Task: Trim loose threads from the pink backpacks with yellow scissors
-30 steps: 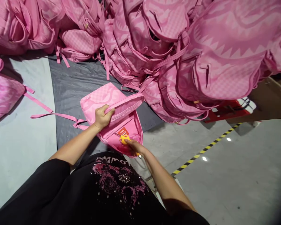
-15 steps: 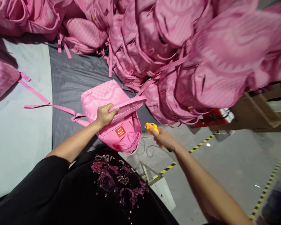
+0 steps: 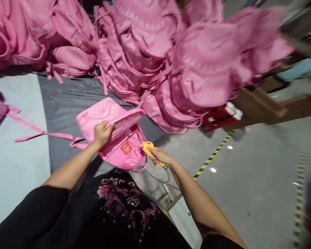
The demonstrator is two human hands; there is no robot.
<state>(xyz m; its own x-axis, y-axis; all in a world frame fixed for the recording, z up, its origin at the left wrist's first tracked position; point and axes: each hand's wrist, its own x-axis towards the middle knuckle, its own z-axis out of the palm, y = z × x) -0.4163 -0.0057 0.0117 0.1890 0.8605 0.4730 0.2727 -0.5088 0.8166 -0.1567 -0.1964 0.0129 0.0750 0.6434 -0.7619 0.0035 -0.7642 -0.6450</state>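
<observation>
An open bag [image 3: 115, 147] lies on the counter [image 3: 63, 105], its flap [image 3: 127, 121] pinched in the left hand [image 3: 103, 134]. At the bag's right edge, the right hand [image 3: 159, 156] curls firmly around a yellow tool [image 3: 147, 147]; behind the bag, other bags [image 3: 204, 65] are piled.

A factory workshop: matching pink backpacks [image 3: 142, 34] heaped at 12 o'clock, cardboard [image 3: 264, 112] at 3 o'clock, black-and-yellow floor tape [image 3: 213, 155] at 4 o'clock.

Across the far side, piled pink backpacks [image 3: 145, 38] are slumping together; to the right, brown cardboard [image 3: 261, 105] is standing by something red-and-white [image 3: 219, 119], and black-and-yellow tape [image 3: 214, 155] is striping the grey floor [image 3: 261, 176].
</observation>
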